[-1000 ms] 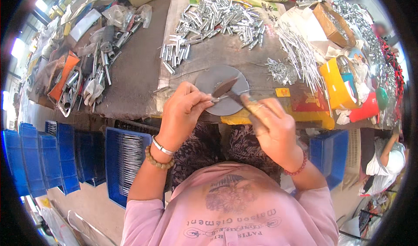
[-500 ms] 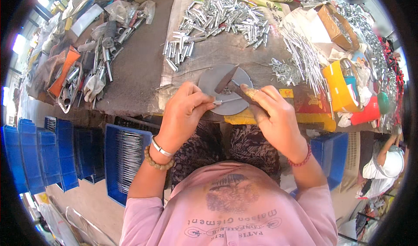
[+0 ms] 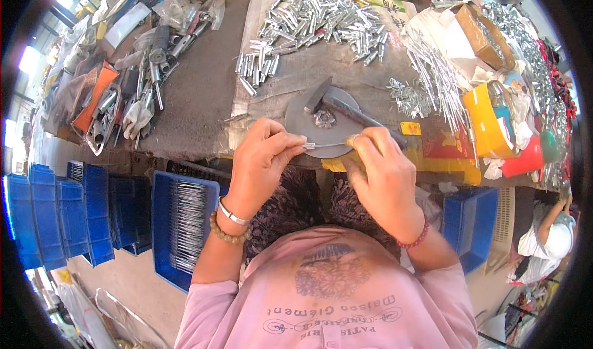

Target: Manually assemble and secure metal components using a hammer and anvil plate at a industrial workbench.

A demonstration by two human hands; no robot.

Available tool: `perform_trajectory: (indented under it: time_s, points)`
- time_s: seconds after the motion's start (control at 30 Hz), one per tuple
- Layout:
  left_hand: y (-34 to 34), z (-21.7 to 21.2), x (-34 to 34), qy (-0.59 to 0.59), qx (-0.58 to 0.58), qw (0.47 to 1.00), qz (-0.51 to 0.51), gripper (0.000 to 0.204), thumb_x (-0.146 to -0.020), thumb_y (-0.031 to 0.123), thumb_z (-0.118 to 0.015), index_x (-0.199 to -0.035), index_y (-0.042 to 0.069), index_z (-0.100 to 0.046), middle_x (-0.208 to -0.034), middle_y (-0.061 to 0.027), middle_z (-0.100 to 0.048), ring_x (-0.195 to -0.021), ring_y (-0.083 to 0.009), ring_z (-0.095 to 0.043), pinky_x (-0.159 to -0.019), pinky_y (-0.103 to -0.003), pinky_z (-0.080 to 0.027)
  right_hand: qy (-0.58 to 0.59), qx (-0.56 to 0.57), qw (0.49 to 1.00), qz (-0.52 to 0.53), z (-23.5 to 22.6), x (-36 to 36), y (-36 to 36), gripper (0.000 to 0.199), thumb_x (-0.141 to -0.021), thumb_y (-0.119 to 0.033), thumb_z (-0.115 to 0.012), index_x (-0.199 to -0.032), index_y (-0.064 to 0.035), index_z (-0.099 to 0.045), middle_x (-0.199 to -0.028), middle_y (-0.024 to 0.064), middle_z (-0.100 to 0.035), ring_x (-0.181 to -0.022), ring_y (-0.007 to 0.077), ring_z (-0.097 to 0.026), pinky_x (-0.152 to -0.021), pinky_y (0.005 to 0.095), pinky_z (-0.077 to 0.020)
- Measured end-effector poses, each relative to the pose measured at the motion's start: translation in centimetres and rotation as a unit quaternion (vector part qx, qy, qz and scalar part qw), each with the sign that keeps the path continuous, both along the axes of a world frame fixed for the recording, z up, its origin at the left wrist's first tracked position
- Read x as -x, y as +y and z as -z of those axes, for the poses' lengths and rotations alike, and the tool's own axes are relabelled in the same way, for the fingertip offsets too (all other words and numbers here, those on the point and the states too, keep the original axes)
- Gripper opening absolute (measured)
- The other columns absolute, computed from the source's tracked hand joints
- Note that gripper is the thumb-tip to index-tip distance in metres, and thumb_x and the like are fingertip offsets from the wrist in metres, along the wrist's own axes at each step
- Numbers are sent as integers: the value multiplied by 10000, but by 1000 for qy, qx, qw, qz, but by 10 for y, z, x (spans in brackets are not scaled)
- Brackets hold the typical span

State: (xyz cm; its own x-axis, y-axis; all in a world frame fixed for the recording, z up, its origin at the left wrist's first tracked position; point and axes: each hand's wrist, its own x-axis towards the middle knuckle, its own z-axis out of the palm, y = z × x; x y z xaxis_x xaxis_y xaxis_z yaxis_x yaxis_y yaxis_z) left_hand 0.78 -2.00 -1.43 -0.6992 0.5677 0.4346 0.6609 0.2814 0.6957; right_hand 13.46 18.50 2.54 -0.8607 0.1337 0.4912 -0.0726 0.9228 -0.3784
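Observation:
A round grey metal plate (image 3: 296,121) lies at the table's near edge, with a hammer (image 3: 346,108) resting across it, its head at the far side. My left hand (image 3: 262,163) pinches a short silver metal tube (image 3: 309,146) over the plate's near left rim. From the tube a thin metal rod (image 3: 330,144) runs rightward to my right hand (image 3: 384,173), whose fingertips are closed at its far end. A small ring-shaped metal piece (image 3: 323,119) sits mid-plate beside the hammer head.
A heap of short metal tubes (image 3: 309,21) lies beyond the plate. To the right are small metal parts (image 3: 411,99), long thin rods (image 3: 435,80) and a yellow container (image 3: 485,117). Tools (image 3: 151,71) crowd the left. Blue bins (image 3: 162,225) stand below the table; another person (image 3: 546,238) is far right.
My right hand has let go of the hammer, which now lies on the plate, and has closed on the rod's end. My left hand still pinches the tube.

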Motion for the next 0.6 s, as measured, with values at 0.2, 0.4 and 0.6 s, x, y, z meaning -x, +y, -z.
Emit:
perform_trajectory:
  time_s: [0.2, 0.4, 0.6]
  points:
    - [-1, 2, -2, 4, 12, 1000, -6, 307, -840, -2, -883, -1132, 86, -847, -1031, -84, -662, -916, -250, -666, -808, -334, -539, -119, 67, 990, -27, 13, -10, 2, 215, -911, -90, -790, -1107, -99, -701, -997, 124, -693, -853, 379, -736, -727, 503, -591]
    - [0, 0, -36, 20, -34, 996, -76, 409, -916, -16, -842, -1310, 70, -779, -1013, -76, -739, -841, -211, -672, -730, -317, -543, -173, 206, 962, -48, 5, -16, -4, 257, -920, -103, -785, -1150, -59, -679, -879, 182, -726, -794, 426, -731, -689, 510, -569]
    - [10, 4, -64, -394, -156, 903, -66, 551, -1106, 82, -650, -1637, 71, -504, -1004, -65, -789, -661, -43, -598, -558, -182, -476, -212, 302, 927, -57, 16, -21, -14, 317, -900, -86, -816, -1177, -42, -669, -757, 173, -682, -722, 401, -711, -656, 481, -551]
